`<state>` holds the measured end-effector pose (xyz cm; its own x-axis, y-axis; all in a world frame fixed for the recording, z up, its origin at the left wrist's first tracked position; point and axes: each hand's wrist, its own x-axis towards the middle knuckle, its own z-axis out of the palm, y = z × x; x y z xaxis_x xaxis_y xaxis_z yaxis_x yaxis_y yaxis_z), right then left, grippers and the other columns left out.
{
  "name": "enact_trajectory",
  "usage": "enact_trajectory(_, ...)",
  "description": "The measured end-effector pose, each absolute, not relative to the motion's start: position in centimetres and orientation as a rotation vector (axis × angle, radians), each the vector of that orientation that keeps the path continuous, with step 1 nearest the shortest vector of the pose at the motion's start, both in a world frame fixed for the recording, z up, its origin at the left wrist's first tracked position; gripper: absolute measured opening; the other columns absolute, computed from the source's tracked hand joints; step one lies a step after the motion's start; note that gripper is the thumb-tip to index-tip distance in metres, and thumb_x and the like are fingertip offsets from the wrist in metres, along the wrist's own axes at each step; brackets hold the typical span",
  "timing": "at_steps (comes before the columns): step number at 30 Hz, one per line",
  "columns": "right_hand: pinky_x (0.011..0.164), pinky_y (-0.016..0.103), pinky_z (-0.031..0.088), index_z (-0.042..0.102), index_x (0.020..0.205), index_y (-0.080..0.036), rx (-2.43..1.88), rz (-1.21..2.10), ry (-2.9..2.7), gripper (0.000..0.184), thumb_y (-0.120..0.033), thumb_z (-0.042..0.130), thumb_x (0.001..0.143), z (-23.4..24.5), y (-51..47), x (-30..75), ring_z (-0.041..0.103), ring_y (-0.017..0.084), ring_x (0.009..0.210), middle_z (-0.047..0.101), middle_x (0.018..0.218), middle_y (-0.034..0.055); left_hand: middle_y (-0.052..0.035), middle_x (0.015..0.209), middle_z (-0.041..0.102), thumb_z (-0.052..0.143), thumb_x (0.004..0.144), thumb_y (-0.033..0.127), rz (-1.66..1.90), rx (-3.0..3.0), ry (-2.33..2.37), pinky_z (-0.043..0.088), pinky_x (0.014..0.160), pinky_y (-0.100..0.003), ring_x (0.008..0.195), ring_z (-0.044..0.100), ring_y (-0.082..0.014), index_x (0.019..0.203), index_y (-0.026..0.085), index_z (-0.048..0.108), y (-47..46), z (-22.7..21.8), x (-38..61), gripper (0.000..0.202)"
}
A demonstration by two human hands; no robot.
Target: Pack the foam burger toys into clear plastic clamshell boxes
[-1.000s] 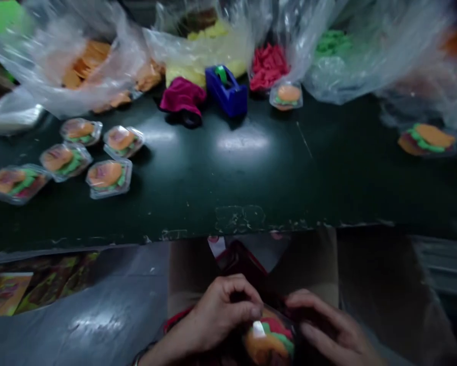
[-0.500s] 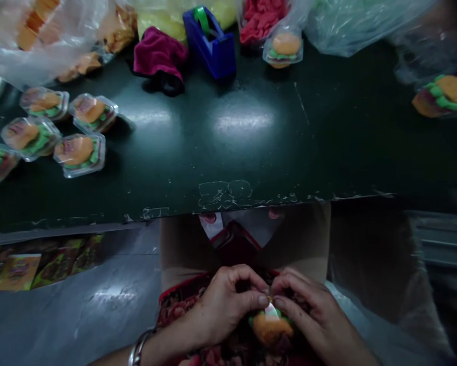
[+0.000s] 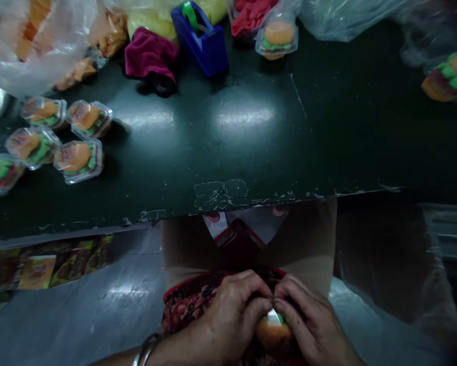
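Low over my lap, a small toy burger (image 3: 273, 334) with an orange bun and green lettuce sits between my hands. A bright white patch (image 3: 274, 317) shows on its far side; whether it is a label or glare on clear plastic I cannot tell. My left hand (image 3: 236, 310) is closed, thumb and forefinger pinched at the burger's far edge. Against it, fingertips nearly touching, my right hand (image 3: 308, 317) pinches the same edge and curls along the burger's right side. What lies right between the fingertips is hidden.
The dark green table (image 3: 228, 157) ends just beyond my lap. Several boxed toy burgers (image 3: 79, 157) stand at left, another (image 3: 277, 38) at the back. A blue tape dispenser (image 3: 203, 43), a magenta cloth (image 3: 150, 53) and plastic bags (image 3: 342, 18) line the far side.
Both hands have drawn slightly closer together around the toy burger, covering more of its sides. The head view has tilted a little, shifting the table's things.
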<state>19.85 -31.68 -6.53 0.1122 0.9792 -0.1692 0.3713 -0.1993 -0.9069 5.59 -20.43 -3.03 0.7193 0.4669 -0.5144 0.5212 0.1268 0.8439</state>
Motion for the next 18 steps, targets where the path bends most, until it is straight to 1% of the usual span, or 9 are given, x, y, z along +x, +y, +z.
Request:
enact_trajectory(2,0.06,0.024,0.04,0.05,0.077,-0.022,-1.689,1.205,-1.259,0.016,-0.022,0.044,0.092,-6.6,-31.6,20.2,0.053,0.014,0.066,0.053,0.071,-0.001,-0.0015,0.074,0.061,0.054,0.084,0.018,-0.076,1.481,0.854,0.039,0.069,-0.023,0.073,0.054,-0.0146,0.076,0.016,0.065,-20.3,-3.3,5.9,0.014)
enact_trajectory(5,0.059,0.024,0.04,0.05,0.075,-0.022,-1.688,1.406,-1.039,0.022,-0.034,0.045,0.092,-7.0,-31.4,20.8,0.051,0.015,0.064,0.051,0.068,-0.002,0.0013,0.068,0.059,0.06,0.077,0.022,-0.184,1.294,0.856,0.037,0.063,-0.023,0.065,0.05,-0.0128,0.075,0.015,0.067,-19.4,-4.2,6.9,0.01)
enact_trajectory(7,0.06,0.024,0.041,0.05,0.075,-0.021,-1.658,1.475,-0.87,0.026,-0.041,0.046,0.091,-7.3,-31.5,21.3,0.05,0.015,0.066,0.051,0.069,-0.0018,0.002,0.065,0.058,0.065,0.073,0.028,-0.224,1.115,0.834,0.037,0.061,-0.023,0.062,0.048,-0.0119,0.076,0.014,0.068,-18.5,-4.9,7.4,0.014)
enact_trajectory(9,0.06,0.024,0.041,0.051,0.076,-0.021,-1.61,1.49,-0.713,0.028,-0.046,0.049,0.089,-7.6,-31.8,21.8,0.048,0.015,0.067,0.05,0.07,-0.0016,0.001,0.068,0.06,0.067,0.071,0.033,-0.174,1.0,0.841,0.038,0.064,-0.024,0.064,0.05,-0.0121,0.082,0.013,0.07,-17.6,-5.4,7.4,0.022)
enact_trajectory(11,0.06,0.023,0.041,0.053,0.076,-0.02,-1.556,1.459,-0.579,0.028,-0.047,0.054,0.086,-7.7,-31.9,22.2,0.045,0.014,0.067,0.049,0.07,-0.0022,-0.0022,0.079,0.065,0.068,0.073,0.038,-0.065,0.939,0.88,0.041,0.071,-0.026,0.072,0.055,-0.014,0.095,0.014,0.069,-17.1,-5.4,6.8,0.032)
enact_trajectory(12,0.06,0.022,0.041,0.054,0.075,-0.02,-1.531,1.426,-0.521,0.028,-0.047,0.058,0.084,-7.6,-31.9,22.4,0.044,0.014,0.066,0.048,0.07,-0.0027,-0.0045,0.09,0.067,0.068,0.074,0.039,-0.017,0.905,0.887,0.042,0.076,-0.027,0.08,0.058,-0.016,0.103,0.016,0.068,-17.0,-5.1,6.3,0.037)
enact_trajectory(15,0.058,0.021,0.041,0.056,0.074,-0.02,-1.422,1.349,-0.364,0.027,-0.045,0.066,0.079,-6.6,-30.6,22.6,0.043,0.012,0.064,0.049,0.07,-0.0033,-0.0064,0.126,0.059,0.08,0.064,0.032,0.032,0.799,0.774,0.042,0.089,-0.032,0.109,0.055,-0.0231,0.12,0.026,0.06,-17.3,-3.3,5.0,0.06)
enact_trajectory(16,0.057,0.021,0.04,0.056,0.075,-0.021,-1.371,1.362,-0.32,0.027,-0.045,0.067,0.079,-5.9,-29.8,22.7,0.044,0.011,0.062,0.05,0.069,-0.0036,-0.0057,0.129,0.057,0.083,0.06,0.027,0.041,0.773,0.734,0.042,0.09,-0.032,0.112,0.054,-0.0242,0.122,0.028,0.058,-17.5,-2.5,4.8,0.066)
enact_trajectory(18,0.052,0.02,0.039,0.056,0.076,-0.021,-1.258,1.444,-0.272,0.026,-0.044,0.068,0.079,-4.4,-27.8,22.8,0.044,0.01,0.057,0.051,0.066,-0.0041,-0.0057,0.121,0.062,0.085,0.057,0.021,0.104,0.727,0.694,0.043,0.089,-0.033,0.106,0.058,-0.0239,0.119,0.027,0.059,-17.6,-1.0,4.7,0.068)
